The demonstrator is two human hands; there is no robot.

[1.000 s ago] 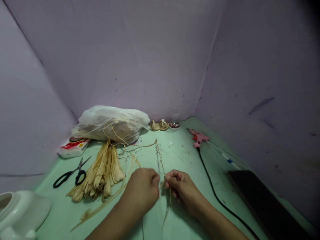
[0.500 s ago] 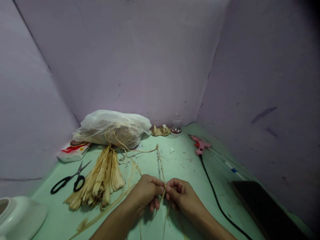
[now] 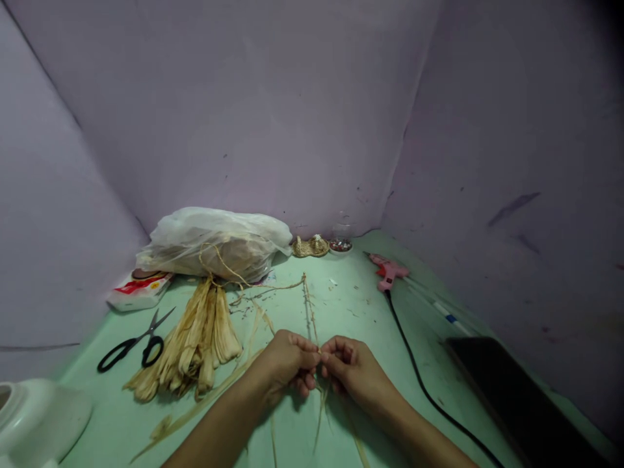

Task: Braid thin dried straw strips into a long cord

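My left hand (image 3: pixel 294 361) and my right hand (image 3: pixel 351 365) meet near the front middle of the table. Thumb and fingers of both pinch a thin braided cord of dried plant fibre (image 3: pixel 312 320), which runs taut away from me to a small peg (image 3: pixel 304 277). Loose fibre strands (image 3: pixel 320 416) hang below the pinch point. From the peg the twisted cord goes on leftward to a plastic bag. Beside my left forearm lies a bundle of dried husk strips (image 3: pixel 195 344). The exact crossing of strands between my fingertips is hidden.
Scissors with black handles (image 3: pixel 136 341) lie left of the bundle. Behind are the plastic bag (image 3: pixel 224 237), a small woven sandal (image 3: pixel 311 247) and a cup of beads (image 3: pixel 340 245). A pink glue gun (image 3: pixel 387 270), its black cable and a dark flat slab (image 3: pixel 511 396) are on the right.
Both hands stay pinched on the cord, with the fingertips now closer together. The whole view has shifted slightly, so things sit a little higher in the picture.
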